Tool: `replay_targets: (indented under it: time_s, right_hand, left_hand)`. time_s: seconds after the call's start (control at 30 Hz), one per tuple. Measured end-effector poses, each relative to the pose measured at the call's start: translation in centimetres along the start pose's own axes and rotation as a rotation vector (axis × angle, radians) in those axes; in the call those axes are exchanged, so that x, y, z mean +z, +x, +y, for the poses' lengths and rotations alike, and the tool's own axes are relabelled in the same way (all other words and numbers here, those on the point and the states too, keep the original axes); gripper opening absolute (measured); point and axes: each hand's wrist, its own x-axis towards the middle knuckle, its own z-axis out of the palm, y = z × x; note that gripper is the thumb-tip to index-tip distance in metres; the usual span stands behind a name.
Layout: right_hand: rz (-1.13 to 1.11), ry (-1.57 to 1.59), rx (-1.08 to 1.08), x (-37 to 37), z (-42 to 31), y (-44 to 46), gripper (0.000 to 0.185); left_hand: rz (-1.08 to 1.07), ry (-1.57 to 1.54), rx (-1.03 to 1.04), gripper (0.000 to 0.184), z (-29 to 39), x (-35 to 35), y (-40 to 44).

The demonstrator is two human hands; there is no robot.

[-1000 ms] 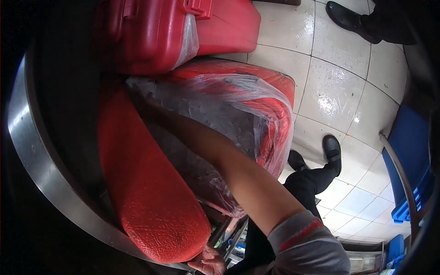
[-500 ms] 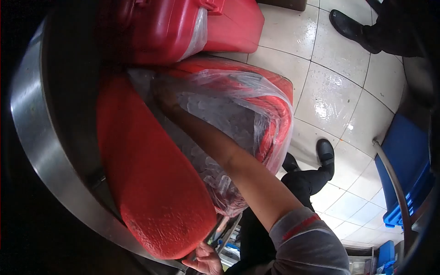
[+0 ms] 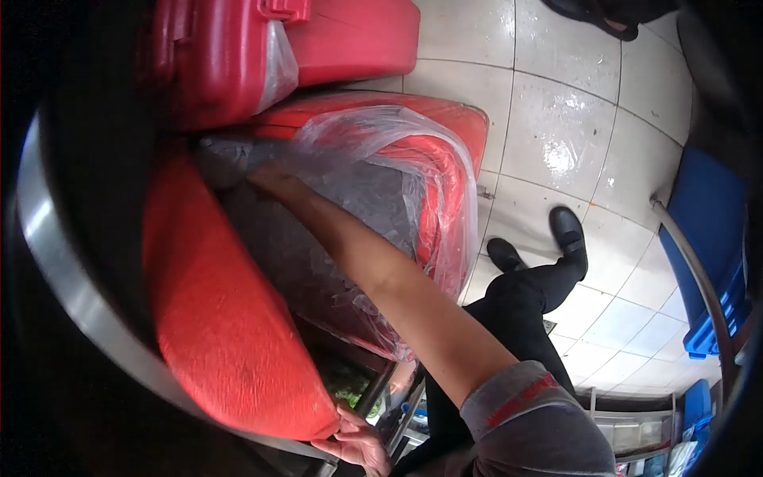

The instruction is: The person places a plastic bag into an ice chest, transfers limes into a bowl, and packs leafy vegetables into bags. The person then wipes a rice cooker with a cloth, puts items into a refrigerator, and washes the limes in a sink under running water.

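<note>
A red cooler (image 3: 445,107) lined with a clear plastic bag (image 3: 350,123) holds ice (image 3: 350,215). Its red lid (image 3: 230,318) is tilted up along the left side. My left hand (image 3: 358,441) grips the lid's lower edge, fingers curled at its corner. My right arm reaches across the ice, and my right hand (image 3: 266,179) is deep in the shaded far corner of the cooler. Its fingers seem closed near a greyish, partly see-through thing (image 3: 222,163), which shadow keeps me from making out.
Another closed red cooler (image 3: 230,63) stands beyond this one. A curved metal edge (image 3: 56,246) runs along the left. White floor tiles (image 3: 556,119) look wet. A blue bin (image 3: 703,238) with a metal rail (image 3: 691,262) stands at right; another person's dark clothing (image 3: 612,12) shows at top.
My right hand has shifted slightly further into the corner. The lid shows at a steeper tilt, with my left hand still on its edge. The whole view has shifted a little.
</note>
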Motion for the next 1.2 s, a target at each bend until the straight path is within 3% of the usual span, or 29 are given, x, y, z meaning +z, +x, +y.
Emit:
replay_targets:
  time_s: [0.17, 0.33, 0.63, 0.93, 1.1, 1.2]
  right_hand:
    - [0.16, -0.064, -0.178, 0.8, 0.5, 3.4, 0.02]
    - [0.298, -0.473, -0.357, 4.6, -4.4, 7.5, 0.022]
    - [-0.403, -0.154, 0.03, 0.2, -3.7, -0.2, 0.023]
    - [-0.521, -0.153, 0.072, -2.0, -6.4, -4.1, 0.023]
    - [-0.563, -0.232, 0.052, -1.7, -4.0, -3.6, 0.023]
    - [-0.622, -0.153, 0.167, -4.1, -4.2, -3.8, 0.026]
  left_hand:
    - [0.009, -0.068, 0.01, 0.075, -0.2, -0.1, 0.0]
    - [0.029, -0.06, 0.011, 0.075, -0.2, -0.1, 0.1]
    - [-0.007, -0.017, 0.029, 0.071, 0.1, -0.3, -0.1]
    - [-0.062, -0.05, -0.016, 0.068, -1.0, -0.1, 0.1]
    - [-0.037, -0.006, -0.011, 0.068, 0.2, -0.3, -0.3]
    - [-0.037, -0.04, -0.011, 0.069, -0.1, -0.4, 0.2]
